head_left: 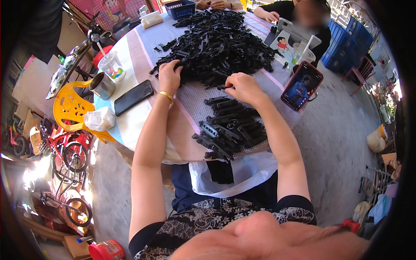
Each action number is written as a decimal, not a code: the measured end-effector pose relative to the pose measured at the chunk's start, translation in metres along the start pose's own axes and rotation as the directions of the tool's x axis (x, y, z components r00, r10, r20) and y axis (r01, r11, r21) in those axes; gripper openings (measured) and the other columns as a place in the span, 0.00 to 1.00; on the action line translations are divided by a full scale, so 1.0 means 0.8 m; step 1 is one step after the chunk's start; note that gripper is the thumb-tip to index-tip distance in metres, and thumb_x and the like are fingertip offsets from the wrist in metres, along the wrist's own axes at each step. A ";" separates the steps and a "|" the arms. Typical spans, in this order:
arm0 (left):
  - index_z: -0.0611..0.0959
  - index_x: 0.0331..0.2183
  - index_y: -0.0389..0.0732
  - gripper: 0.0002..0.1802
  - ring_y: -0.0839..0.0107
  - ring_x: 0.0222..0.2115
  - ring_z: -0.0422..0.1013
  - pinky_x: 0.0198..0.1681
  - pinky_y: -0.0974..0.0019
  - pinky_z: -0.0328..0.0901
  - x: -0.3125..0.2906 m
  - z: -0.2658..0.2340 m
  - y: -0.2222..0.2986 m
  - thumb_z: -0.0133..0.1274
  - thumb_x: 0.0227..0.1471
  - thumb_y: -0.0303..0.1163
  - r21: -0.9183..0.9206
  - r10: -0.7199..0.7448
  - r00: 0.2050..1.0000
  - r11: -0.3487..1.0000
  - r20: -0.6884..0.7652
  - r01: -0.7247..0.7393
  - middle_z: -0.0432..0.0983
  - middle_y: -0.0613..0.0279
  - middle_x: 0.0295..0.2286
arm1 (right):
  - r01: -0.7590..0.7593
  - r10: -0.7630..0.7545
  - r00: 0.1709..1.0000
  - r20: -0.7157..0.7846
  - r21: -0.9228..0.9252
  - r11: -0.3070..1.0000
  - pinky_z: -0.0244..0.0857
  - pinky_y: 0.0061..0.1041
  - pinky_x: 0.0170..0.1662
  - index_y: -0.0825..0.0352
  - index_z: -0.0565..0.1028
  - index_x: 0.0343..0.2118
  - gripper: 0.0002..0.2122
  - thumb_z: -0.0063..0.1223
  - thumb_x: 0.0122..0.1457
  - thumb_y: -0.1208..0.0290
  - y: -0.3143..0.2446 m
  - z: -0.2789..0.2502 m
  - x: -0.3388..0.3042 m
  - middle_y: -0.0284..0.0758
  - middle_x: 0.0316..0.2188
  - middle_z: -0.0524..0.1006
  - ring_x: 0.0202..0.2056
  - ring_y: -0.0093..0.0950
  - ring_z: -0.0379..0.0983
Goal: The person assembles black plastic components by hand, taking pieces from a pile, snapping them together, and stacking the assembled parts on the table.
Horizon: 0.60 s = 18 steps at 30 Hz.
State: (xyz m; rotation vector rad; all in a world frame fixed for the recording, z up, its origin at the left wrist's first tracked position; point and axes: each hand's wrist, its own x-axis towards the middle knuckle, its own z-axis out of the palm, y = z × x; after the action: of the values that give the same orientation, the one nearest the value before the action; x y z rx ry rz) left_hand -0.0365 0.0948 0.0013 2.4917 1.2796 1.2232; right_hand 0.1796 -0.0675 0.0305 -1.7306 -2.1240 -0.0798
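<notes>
Left hand: the left hand (169, 79) is at the near left edge of the heap, its fingers curled against the black parts — I cannot tell whether they pinch one.
Left wrist: a gold bracelet (166, 96) circles it.
Right hand: the right hand (243, 88) is at the near side of the heap, thumb and fingers pinching a small black piece (222, 87) that points left.
Heap: a broad black heap (219, 41) of loose plastic parts covers the far middle of the table (180, 134).
Near pile: a smaller pile of black parts (236, 125) lies between the forearms, many pieces side by side, close to the near edge.
Bag: a white plastic bag (260, 173) hangs open below that edge, something dark showing inside.
Left of the arms: a black phone (134, 98) lies flat, with a metal cup (103, 86) and a clear plastic cup (112, 67) beyond it.
Right of the arms: a phone with a lit screen (302, 86) is propped up — near the table's right edge.
Far side: a blue basket (180, 10) stands behind the heap; a co-worker's hand (272, 16) rests to its right.
</notes>
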 end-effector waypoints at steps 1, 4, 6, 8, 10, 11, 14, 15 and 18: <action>0.74 0.43 0.41 0.22 0.55 0.39 0.65 0.45 0.59 0.60 -0.001 -0.002 0.003 0.55 0.43 0.31 0.001 0.002 1.000 1.000 0.002 -0.002 0.74 0.52 0.34 | -0.072 0.072 0.997 0.000 0.085 0.994 0.66 0.31 0.38 0.64 0.75 0.28 0.08 0.55 0.46 0.67 -0.006 -0.003 0.002 0.37 0.28 0.75 0.34 0.35 0.72; 0.74 0.42 0.42 0.23 0.57 0.35 0.67 0.41 0.59 0.61 -0.004 -0.012 0.018 0.58 0.39 0.29 -0.003 0.045 0.997 0.999 -0.070 -0.046 0.75 0.55 0.28 | -0.124 0.131 0.991 -0.013 0.245 0.961 0.66 0.32 0.36 0.65 0.74 0.30 0.08 0.52 0.49 0.68 -0.013 -0.006 0.005 0.39 0.28 0.76 0.33 0.37 0.73; 0.74 0.40 0.39 0.23 0.57 0.33 0.66 0.40 0.60 0.62 -0.005 -0.020 0.032 0.58 0.37 0.27 -0.109 -0.034 0.999 0.994 -0.021 0.032 0.73 0.55 0.25 | -0.106 0.122 0.992 -0.032 0.318 0.942 0.66 0.33 0.35 0.65 0.74 0.32 0.08 0.51 0.50 0.68 -0.013 -0.002 0.007 0.41 0.28 0.76 0.33 0.37 0.73; 0.74 0.40 0.38 0.22 0.61 0.31 0.68 0.36 0.62 0.63 -0.010 -0.017 0.046 0.59 0.38 0.27 -0.126 -0.045 0.996 0.991 -0.081 0.035 0.73 0.56 0.25 | 0.049 0.056 0.974 -0.218 0.450 0.891 0.66 0.30 0.35 0.66 0.75 0.34 0.08 0.50 0.52 0.70 -0.007 0.010 0.010 0.42 0.29 0.76 0.32 0.37 0.73; 0.74 0.39 0.37 0.21 0.64 0.29 0.69 0.33 0.65 0.65 -0.014 -0.017 0.057 0.59 0.38 0.26 -0.141 -0.061 0.988 0.989 -0.143 0.041 0.73 0.57 0.24 | 0.074 0.079 0.958 -0.275 0.507 0.859 0.66 0.27 0.34 0.66 0.75 0.35 0.08 0.50 0.53 0.70 -0.009 0.012 0.013 0.41 0.29 0.76 0.30 0.34 0.73; 0.73 0.39 0.36 0.21 0.68 0.26 0.69 0.29 0.67 0.66 -0.016 -0.019 0.062 0.59 0.39 0.26 -0.422 -0.173 0.984 0.890 0.040 0.173 0.73 0.58 0.24 | 0.104 0.104 0.939 -0.329 0.559 0.822 0.66 0.24 0.34 0.67 0.75 0.36 0.09 0.49 0.54 0.71 -0.010 0.012 0.013 0.40 0.28 0.76 0.28 0.31 0.74; 0.72 0.38 0.34 0.20 0.76 0.23 0.71 0.24 0.75 0.68 -0.031 -0.024 0.084 0.60 0.40 0.23 -0.778 -0.128 0.899 0.460 0.419 0.428 0.73 0.61 0.25 | -0.016 0.238 0.959 -0.152 0.811 0.584 0.65 0.18 0.32 0.68 0.76 0.36 0.08 0.50 0.54 0.72 -0.017 0.009 0.016 0.36 0.28 0.76 0.26 0.23 0.72; 0.72 0.37 0.34 0.19 0.75 0.23 0.71 0.26 0.75 0.68 -0.037 -0.023 0.093 0.60 0.39 0.22 -0.799 -0.084 0.870 0.361 0.485 0.481 0.73 0.61 0.25 | -0.016 0.237 0.960 -0.152 0.812 0.584 0.65 0.18 0.32 0.68 0.76 0.36 0.08 0.50 0.54 0.72 -0.019 0.010 0.016 0.36 0.28 0.76 0.26 0.23 0.72; 0.73 0.34 0.33 0.17 0.76 0.24 0.72 0.27 0.75 0.68 -0.045 -0.020 0.110 0.60 0.39 0.22 -0.727 -0.039 0.899 0.574 0.437 0.378 0.74 0.61 0.24 | 0.073 0.171 0.964 -0.204 0.821 0.567 0.64 0.17 0.29 0.68 0.76 0.35 0.08 0.51 0.53 0.74 -0.024 0.014 0.015 0.33 0.27 0.75 0.26 0.18 0.70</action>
State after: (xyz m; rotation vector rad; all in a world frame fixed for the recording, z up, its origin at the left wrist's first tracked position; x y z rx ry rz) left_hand -0.0025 0.0076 0.0253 1.7028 0.6547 0.8907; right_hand 0.1564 -0.0577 0.0281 -1.0992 -1.4939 0.5939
